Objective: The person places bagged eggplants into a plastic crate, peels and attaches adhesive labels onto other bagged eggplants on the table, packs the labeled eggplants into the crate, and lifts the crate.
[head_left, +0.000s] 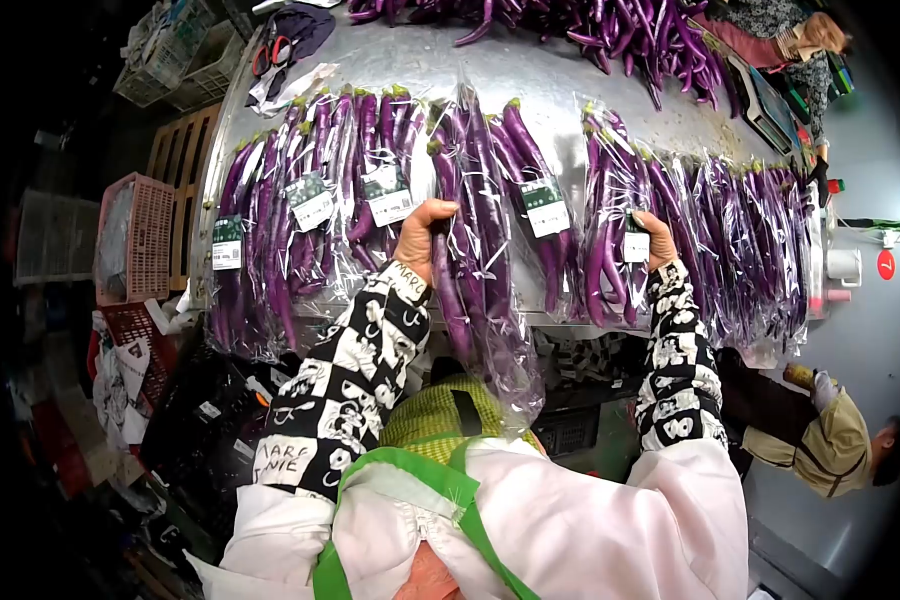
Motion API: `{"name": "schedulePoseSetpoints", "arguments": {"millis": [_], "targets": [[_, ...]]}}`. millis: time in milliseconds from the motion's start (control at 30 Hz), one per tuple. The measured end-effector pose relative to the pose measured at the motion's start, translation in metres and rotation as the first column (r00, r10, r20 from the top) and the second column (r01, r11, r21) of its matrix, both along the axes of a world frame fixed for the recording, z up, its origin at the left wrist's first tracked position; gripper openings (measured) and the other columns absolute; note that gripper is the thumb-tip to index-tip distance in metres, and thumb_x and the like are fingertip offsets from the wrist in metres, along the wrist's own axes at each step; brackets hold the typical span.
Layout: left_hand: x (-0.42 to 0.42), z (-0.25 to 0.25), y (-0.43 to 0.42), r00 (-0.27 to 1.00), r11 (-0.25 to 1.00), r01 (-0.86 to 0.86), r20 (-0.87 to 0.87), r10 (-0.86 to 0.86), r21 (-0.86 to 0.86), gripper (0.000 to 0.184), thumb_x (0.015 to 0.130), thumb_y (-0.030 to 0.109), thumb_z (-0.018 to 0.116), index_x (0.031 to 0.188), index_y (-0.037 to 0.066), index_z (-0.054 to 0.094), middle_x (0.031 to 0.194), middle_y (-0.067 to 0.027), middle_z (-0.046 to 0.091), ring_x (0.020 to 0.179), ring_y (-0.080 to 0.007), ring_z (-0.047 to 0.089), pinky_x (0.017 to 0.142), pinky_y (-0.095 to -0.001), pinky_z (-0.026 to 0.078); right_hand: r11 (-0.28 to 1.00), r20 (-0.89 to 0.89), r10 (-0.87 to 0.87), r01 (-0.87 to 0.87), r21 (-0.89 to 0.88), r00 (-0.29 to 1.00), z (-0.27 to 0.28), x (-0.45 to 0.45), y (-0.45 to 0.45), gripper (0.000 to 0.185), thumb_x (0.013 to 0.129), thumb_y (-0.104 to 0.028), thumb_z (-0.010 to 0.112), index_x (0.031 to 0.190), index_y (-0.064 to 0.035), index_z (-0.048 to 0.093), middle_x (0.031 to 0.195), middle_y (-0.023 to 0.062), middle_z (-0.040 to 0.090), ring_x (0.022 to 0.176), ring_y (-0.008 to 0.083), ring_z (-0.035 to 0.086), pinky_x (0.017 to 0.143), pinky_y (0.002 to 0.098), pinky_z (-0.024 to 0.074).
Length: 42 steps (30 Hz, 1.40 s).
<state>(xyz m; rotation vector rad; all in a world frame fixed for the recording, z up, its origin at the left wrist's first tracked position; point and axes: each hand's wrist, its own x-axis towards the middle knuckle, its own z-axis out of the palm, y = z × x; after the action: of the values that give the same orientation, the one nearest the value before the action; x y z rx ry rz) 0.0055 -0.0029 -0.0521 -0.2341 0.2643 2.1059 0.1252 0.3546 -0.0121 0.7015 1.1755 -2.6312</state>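
My left hand (428, 240) is closed around the side of a clear plastic bag of long purple eggplants (478, 200), whose loose lower end hangs past the table's near edge. No label shows on the side of this bag that I see. Further right, my right hand (658, 240) is closed with its thumb at a green and white label (636, 246), over another bag of eggplants (607, 180). The fingers behind that label are hidden. Between my hands lies a bagged bunch with a label (546, 208) on its front.
More labelled eggplant bags (310, 200) line the metal table (400, 58) on the left, and a tight row of bags (740, 240) continues right. Loose eggplants (640, 40) lie at the back. Scissors (272, 56) rest back left, near a pink crate (135, 235). Another person (830, 440) is at right.
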Motion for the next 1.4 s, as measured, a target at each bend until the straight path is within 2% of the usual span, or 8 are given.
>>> {"name": "schedulePoseSetpoints", "arguments": {"millis": [267, 667, 800, 867, 1033, 1133, 1200, 1400], "targets": [[-0.004, 0.014, 0.026, 0.991, 0.931, 0.123, -0.015, -0.136, -0.343, 0.018, 0.080, 0.013, 0.067, 0.094, 0.003, 0.064, 0.084, -0.0106, 0.068, 0.072, -0.0213, 0.067, 0.071, -0.0354, 0.058, 0.962, 0.054, -0.272, 0.273, -0.011, 0.961, -0.063, 0.028, -0.005, 0.019, 0.077, -0.011, 0.068, 0.094, -0.0042, 0.066, 0.084, 0.0062, 0.069, 0.071, 0.0167, 0.067, 0.065, 0.0280, 0.0570], [-0.002, 0.051, 0.011, 0.884, 0.762, -0.384, -0.446, 0.141, -0.521, 0.043, 0.081, 0.017, 0.072, 0.114, -0.004, 0.054, 0.097, -0.0098, 0.063, 0.084, -0.0143, 0.061, 0.076, -0.0288, 0.050, 0.828, 0.314, 0.127, -0.275, 0.490, 0.941, -0.020, -0.002, 0.025, 0.035, 0.074, -0.019, 0.077, 0.096, -0.0017, 0.056, 0.076, 0.0042, 0.064, 0.058, 0.0114, 0.063, 0.052, 0.0251, 0.0544], [0.001, 0.045, 0.007, 0.749, 0.351, -0.585, -0.653, -0.112, -0.731, 0.066, 0.073, 0.004, 0.071, 0.129, -0.005, 0.037, 0.117, -0.0177, 0.049, 0.105, -0.0220, 0.051, 0.088, -0.0337, 0.045, 0.847, 0.310, 0.083, -0.231, 0.478, 0.947, -0.012, 0.004, 0.008, 0.037, 0.077, -0.016, 0.076, 0.102, -0.0010, 0.053, 0.080, 0.0053, 0.064, 0.063, 0.0112, 0.064, 0.054, 0.0256, 0.0548], [0.003, 0.047, 0.018, 0.461, -0.230, -0.881, -0.637, -0.618, -0.414, 0.061, 0.071, 0.005, 0.069, 0.124, -0.002, 0.041, 0.116, -0.0198, 0.045, 0.102, -0.0316, 0.049, 0.089, -0.0395, 0.042, 0.860, 0.278, 0.074, -0.203, 0.467, 0.958, -0.013, 0.008, 0.008, 0.039, 0.077, -0.014, 0.075, 0.104, 0.0011, 0.052, 0.081, 0.0061, 0.065, 0.064, 0.0122, 0.064, 0.054, 0.0259, 0.0547], [0.038, 0.074, 0.094, -0.320, 0.680, -0.722, -0.810, -0.491, -0.127, 0.033, 0.084, 0.007, 0.053, 0.114, -0.005, 0.049, 0.104, -0.0213, 0.057, 0.107, -0.0347, 0.052, 0.095, -0.0417, 0.040, 0.853, 0.231, 0.034, -0.149, 0.501, 0.972, -0.005, 0.006, -0.013, 0.039, 0.074, -0.008, 0.074, 0.104, 0.0044, 0.053, 0.083, 0.0089, 0.065, 0.067, 0.0136, 0.065, 0.056, 0.0269, 0.0545], [0.054, 0.034, 0.139, -0.211, 0.514, -0.686, -0.536, -0.818, -0.515, 0.049, 0.097, 0.027, 0.035, 0.138, 0.000, 0.035, 0.144, -0.0179, 0.035, 0.139, -0.0286, 0.023, 0.114, -0.0419, 0.014, 0.852, 0.137, -0.023, -0.052, 0.521, 0.990, 0.028, 0.009, -0.038, 0.040, 0.072, -0.004, 0.073, 0.107, 0.0048, 0.056, 0.090, 0.0099, 0.066, 0.074, 0.0151, 0.065, 0.065, 0.0282, 0.0541], [0.046, -0.011, 0.131, -0.475, 0.532, -0.806, -0.255, -0.842, -0.260, 0.047, 0.097, 0.029, 0.034, 0.138, 0.005, 0.037, 0.146, -0.0120, 0.034, 0.140, -0.0246, 0.019, 0.115, -0.0425, 0.010, 0.702, 0.097, -0.104, 0.004, 0.712, 0.990, 0.045, 0.022, -0.030, 0.041, 0.071, -0.006, 0.074, 0.106, 0.0042, 0.056, 0.089, 0.0094, 0.065, 0.073, 0.0147, 0.064, 0.065, 0.0290, 0.0526], [0.044, 0.023, 0.123, -0.467, 0.583, -0.714, -0.356, -0.809, -0.388, 0.043, 0.093, 0.039, 0.044, 0.127, 0.013, 0.054, 0.138, -0.0116, 0.044, 0.139, -0.0269, 0.021, 0.114, -0.0456, 0.009, 0.464, -0.211, -0.353, 0.366, 0.807, 0.912, 0.157, 0.099, -0.017, 0.045, 0.074, -0.003, 0.065, 0.115, 0.0042, 0.049, 0.092, 0.0103, 0.063, 0.075, 0.0174, 0.064, 0.067, 0.0298, 0.0526]]}}
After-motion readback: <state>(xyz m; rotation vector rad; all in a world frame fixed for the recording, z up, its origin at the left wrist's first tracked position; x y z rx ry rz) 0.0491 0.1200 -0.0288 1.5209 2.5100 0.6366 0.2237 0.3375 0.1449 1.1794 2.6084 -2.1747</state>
